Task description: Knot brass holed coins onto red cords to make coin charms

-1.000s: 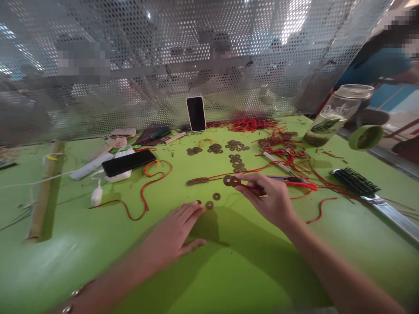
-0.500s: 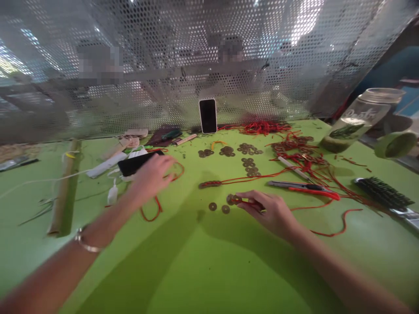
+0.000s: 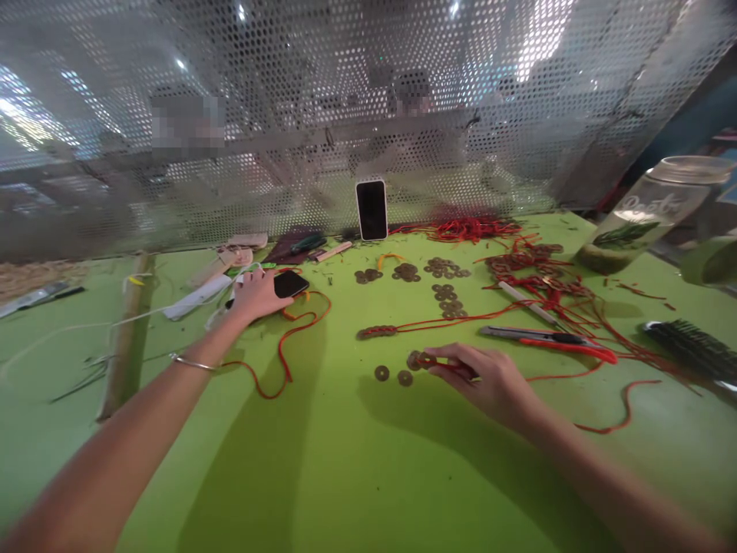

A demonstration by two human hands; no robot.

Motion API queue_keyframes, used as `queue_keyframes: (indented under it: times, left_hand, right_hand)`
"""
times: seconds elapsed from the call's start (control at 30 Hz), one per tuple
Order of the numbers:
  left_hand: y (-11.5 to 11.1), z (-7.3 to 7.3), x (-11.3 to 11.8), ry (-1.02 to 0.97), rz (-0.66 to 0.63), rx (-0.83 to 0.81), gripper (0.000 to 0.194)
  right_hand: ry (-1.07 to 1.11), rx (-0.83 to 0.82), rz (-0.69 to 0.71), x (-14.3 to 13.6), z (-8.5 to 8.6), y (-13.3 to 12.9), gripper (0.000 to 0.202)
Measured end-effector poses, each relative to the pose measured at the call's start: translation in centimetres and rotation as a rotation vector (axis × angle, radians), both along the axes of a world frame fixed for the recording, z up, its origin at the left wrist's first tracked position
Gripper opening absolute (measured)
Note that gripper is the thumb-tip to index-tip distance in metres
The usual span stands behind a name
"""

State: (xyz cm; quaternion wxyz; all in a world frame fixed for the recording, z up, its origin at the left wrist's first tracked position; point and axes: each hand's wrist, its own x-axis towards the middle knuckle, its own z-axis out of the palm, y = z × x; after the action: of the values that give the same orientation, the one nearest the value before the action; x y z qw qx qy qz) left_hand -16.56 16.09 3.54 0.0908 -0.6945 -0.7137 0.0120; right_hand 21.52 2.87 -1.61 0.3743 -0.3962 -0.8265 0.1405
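On the left, my left hand lies over a black phone, its fingers spread around the phone's left part. A loose red cord curls on the table beside it. My right hand pinches a red cord with coins at its fingertips, just above the green table. Two loose coins lie left of those fingertips. Behind them is a braided coin piece with long red cords running right.
Coin piles and a standing phone are farther back. Rightward lie a box cutter, red-handled scissors, tangled red cords, a brush and a glass jar. A bamboo piece is left.
My left hand has moved left and back onto the black phone, exposing more red cord. My right hand keeps its pinch near the coins. The view has shifted slightly.
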Motion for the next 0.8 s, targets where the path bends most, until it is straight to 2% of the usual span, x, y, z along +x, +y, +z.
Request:
queue_keyframes:
  times: [0.1, 0.23, 0.3, 0.4, 0.5, 0.7, 0.8]
  left_hand:
    - [0.9, -1.2, 1.1, -0.016, 0.104, 0.033, 0.077]
    - [-0.1, -1.4, 1.1, -0.026, 0.083, 0.051, 0.087]
    - [-1.8, -1.1, 0.3, -0.022, 0.028, 0.057, 0.080]
    - [-4.6, -0.8, -1.4, -0.005, -0.060, 0.076, 0.055]
    - [-6.6, -1.1, -2.9, 0.025, -0.084, 0.085, 0.045]
    - [-7.2, -1.0, -3.3, 0.075, -0.048, 0.097, 0.035]
    - [-6.8, -0.7, -2.9, 0.081, -0.052, 0.069, 0.040]
  right_hand:
    - [-0.008, -0.014, 0.008, 0.2, -0.1, 0.0, 0.020]
    - [-0.016, -0.028, -0.002, 0.3, -0.1, -0.1, 0.021]
    - [-0.015, -0.019, -0.005, 0.4, 0.0, -0.1, 0.020]
    - [-0.004, 0.002, -0.003, 0.4, 0.2, -0.1, 0.019]
    - [0.010, 0.013, 0.009, 0.4, 0.3, -0.1, 0.018]
    - [0.013, 0.025, 0.009, 0.5, 0.3, -0.1, 0.019]
    - [-0.002, 0.023, -0.004, 0.6, 0.3, -0.1, 0.020]
